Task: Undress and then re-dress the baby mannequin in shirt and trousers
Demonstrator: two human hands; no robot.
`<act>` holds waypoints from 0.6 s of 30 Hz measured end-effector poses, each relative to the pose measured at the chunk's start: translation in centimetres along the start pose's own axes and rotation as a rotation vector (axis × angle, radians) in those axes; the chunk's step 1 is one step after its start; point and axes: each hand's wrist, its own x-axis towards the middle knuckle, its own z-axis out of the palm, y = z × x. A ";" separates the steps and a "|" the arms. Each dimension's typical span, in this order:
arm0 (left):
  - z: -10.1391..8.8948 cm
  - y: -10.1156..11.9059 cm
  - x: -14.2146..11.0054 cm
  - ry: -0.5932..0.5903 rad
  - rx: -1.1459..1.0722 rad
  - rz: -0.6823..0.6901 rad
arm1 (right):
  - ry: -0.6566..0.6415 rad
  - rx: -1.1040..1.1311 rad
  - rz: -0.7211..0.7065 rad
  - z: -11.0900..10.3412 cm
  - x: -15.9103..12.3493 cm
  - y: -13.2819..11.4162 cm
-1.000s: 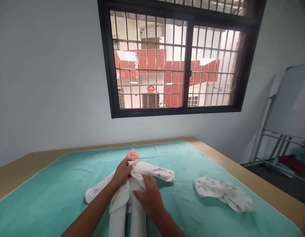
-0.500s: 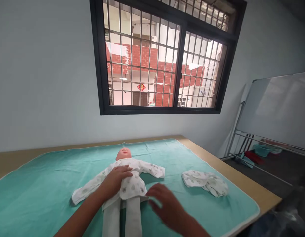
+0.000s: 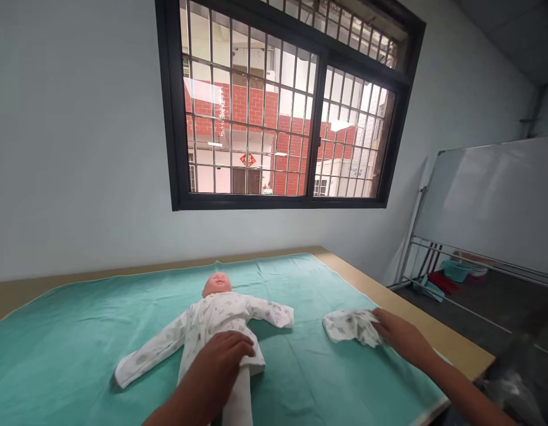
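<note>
A baby doll (image 3: 217, 283) lies on its back, dressed in a white long-sleeved top (image 3: 224, 309) with a small print and white trousers (image 3: 239, 396). Its arms are spread out. My left hand (image 3: 223, 367) rests over the lower part of the top, fingers laid along the fabric and gripping nothing that I can see. To the right of the doll, a crumpled white printed cloth garment (image 3: 348, 325) lies on the sheet. My right hand (image 3: 400, 334) has its fingers closed on that garment's right end, partly hiding it.
A green sheet (image 3: 309, 373) covers much of the wooden table (image 3: 344, 269), which stands against the wall under a barred window (image 3: 251, 201). On the right are a whiteboard (image 3: 490, 201) on a stand and a teal basin (image 3: 455, 270) on the floor.
My right hand has moved right, from the hem of the doll's top to the crumpled garment, and taken hold of it. My left hand has slid down the top toward me.
</note>
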 end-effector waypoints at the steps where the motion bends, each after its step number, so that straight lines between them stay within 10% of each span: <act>1: 0.5 1.2 0.4 -0.003 -0.081 -0.015 | -0.004 0.116 -0.008 -1.1 0.3 -2.6; 6: 2.3 7.2 2.0 0.127 -0.362 -0.070 | -0.069 0.847 -0.044 -4.4 -0.4 -16.3; 11: 1.2 9.1 1.8 0.404 -0.032 0.142 | -0.437 1.426 0.012 -3.3 -2.7 -23.7; 18: -4.1 8.5 -1.2 0.371 -0.208 -0.325 | -0.390 1.018 -0.498 -0.7 -6.7 -26.8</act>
